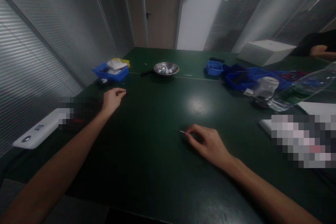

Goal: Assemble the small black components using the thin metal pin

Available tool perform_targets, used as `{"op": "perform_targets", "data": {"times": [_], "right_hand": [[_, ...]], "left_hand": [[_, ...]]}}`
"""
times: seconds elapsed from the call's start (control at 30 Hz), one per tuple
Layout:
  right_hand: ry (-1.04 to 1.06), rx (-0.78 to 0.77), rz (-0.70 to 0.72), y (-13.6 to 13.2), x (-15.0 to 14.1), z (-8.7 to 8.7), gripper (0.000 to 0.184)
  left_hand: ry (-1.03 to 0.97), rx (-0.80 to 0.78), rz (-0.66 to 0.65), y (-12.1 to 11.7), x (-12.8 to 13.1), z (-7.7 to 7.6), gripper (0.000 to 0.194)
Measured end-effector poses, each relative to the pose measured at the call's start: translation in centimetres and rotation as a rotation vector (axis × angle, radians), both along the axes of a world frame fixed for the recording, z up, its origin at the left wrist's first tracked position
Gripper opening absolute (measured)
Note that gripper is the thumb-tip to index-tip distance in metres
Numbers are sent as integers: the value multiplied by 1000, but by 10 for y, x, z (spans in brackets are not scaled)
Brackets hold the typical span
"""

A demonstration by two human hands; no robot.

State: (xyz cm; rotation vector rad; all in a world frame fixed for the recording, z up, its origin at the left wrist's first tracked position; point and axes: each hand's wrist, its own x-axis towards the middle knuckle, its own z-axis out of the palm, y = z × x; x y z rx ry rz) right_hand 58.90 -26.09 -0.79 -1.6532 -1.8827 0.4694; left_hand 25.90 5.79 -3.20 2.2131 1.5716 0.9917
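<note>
My right hand rests on the dark green table near its middle, fingers pinched on a thin metal pin whose tip points left. My left hand lies further left and back on the table, fingers curled together in a pinch; whatever small thing they hold is too small to make out.
A metal bowl holding small parts stands at the back centre. Blue bins sit at the back left and back right. A clear plastic bottle lies at the right, a white device at the left edge. Another person's arm shows far right.
</note>
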Motion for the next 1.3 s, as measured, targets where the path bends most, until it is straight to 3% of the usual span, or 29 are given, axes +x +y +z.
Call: {"op": "perform_targets", "data": {"times": [0.23,0.47,0.7,0.83,0.97,1.1,1.2,1.3], "right_hand": [[10,-4,7,0,0,-1,21],[6,4,0,1,-1,-1,19],[5,-11,-5,0,-3,1,19],[6,-24,-9,1,-3,1,19],[8,-29,5,2,-2,0,19],[4,-29,19,3,-2,-1,18],[7,-22,35,2,-2,-2,16],[5,-6,53,1,-2,-2,16]], "left_hand": [[-68,-40,43,5,-1,-4,21],[-274,-203,93,20,-4,-14,28],[-446,-303,67,16,-4,-6,24],[-444,-373,49,12,-2,1,22],[-299,-525,-164,-17,20,14,18],[-138,-675,-626,-86,67,23,15],[-82,-609,-891,-140,97,22,16],[-86,-514,-998,-173,107,20,12]]}}
